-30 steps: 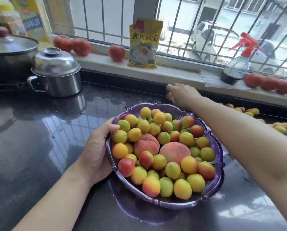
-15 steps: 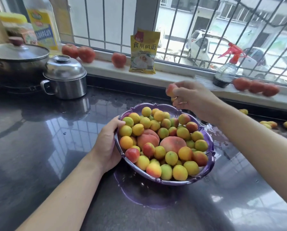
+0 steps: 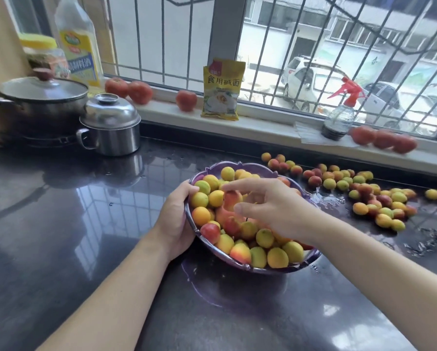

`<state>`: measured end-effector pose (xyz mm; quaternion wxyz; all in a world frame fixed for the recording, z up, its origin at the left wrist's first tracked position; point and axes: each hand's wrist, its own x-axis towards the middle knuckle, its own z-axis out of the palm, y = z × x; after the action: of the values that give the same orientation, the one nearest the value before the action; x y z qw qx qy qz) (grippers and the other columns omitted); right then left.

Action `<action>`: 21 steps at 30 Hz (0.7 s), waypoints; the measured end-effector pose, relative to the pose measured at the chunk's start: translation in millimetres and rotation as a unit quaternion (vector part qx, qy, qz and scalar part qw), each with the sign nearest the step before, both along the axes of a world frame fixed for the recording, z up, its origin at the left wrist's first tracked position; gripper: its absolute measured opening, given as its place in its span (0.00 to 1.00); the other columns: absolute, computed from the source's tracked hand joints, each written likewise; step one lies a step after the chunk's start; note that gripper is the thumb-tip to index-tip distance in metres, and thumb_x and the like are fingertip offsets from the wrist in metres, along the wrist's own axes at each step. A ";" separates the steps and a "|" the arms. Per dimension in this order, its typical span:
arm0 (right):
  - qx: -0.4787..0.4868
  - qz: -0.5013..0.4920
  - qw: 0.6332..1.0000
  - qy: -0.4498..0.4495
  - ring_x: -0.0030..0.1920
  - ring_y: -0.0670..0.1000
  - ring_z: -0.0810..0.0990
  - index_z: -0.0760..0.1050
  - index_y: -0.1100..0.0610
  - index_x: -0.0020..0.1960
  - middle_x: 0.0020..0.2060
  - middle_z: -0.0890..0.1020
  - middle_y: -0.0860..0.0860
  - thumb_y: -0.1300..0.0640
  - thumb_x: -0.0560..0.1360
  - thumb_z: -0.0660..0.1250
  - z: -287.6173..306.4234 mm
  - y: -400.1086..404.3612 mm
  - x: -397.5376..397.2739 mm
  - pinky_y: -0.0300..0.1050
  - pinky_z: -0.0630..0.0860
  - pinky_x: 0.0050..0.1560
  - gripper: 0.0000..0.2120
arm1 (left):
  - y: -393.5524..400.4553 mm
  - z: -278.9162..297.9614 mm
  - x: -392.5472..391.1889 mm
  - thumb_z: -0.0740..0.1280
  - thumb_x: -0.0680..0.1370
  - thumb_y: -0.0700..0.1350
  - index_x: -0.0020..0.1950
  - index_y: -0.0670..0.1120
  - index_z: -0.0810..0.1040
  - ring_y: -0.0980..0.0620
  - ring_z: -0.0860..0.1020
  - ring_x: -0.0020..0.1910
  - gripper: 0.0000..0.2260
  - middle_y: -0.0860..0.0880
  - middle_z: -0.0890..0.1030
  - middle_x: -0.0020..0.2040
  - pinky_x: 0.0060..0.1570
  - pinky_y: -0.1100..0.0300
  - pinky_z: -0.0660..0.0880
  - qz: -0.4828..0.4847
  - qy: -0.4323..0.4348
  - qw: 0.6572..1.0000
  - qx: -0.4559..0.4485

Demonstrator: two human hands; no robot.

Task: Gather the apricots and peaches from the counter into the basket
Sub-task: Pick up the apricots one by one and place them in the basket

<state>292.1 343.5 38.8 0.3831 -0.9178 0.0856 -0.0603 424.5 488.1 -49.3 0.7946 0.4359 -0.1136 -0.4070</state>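
A purple plastic basket (image 3: 239,165) stands on the dark counter, heaped with several yellow, green and reddish apricots and peaches. My left hand (image 3: 175,216) grips the basket's left rim, thumb over the edge. Above the fruit hovers my right hand (image 3: 270,206), fingers spread and relaxed, holding nothing. A small orange-red fruit (image 3: 232,198) lies in the pile just beneath its fingertips. To the right of the basket, several loose apricots and peaches (image 3: 364,192) are scattered on the wet counter.
A steel pot (image 3: 111,125) and a lidded pan (image 3: 41,102) stand at the back left. On the window sill are tomatoes (image 3: 140,91), a yellow packet (image 3: 222,89), a spray bottle (image 3: 340,115) and an oil bottle (image 3: 76,41). Water puddles lie right of the basket.
My right hand lifted a small fruit from behind the basket, carried it over the basket and opened above the pile. The view has shifted, showing more loose fruit at right.
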 end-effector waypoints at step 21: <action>-0.284 0.007 0.958 0.051 0.52 0.49 0.74 0.77 0.42 0.62 0.50 0.77 0.45 0.52 0.76 0.70 0.0 31.1 24.3 0.52 0.78 0.53 0.15 | -1.6 -4.4 2.5 0.59 0.83 0.47 0.47 0.49 0.88 0.44 0.86 0.49 0.17 0.42 0.87 0.50 0.47 0.50 0.83 0.003 -0.029 0.999 -0.024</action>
<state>316.4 374.5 38.8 0.1026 -0.9911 0.0783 -0.0328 427.0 486.5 -53.7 0.8025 0.4286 -0.1455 -0.3888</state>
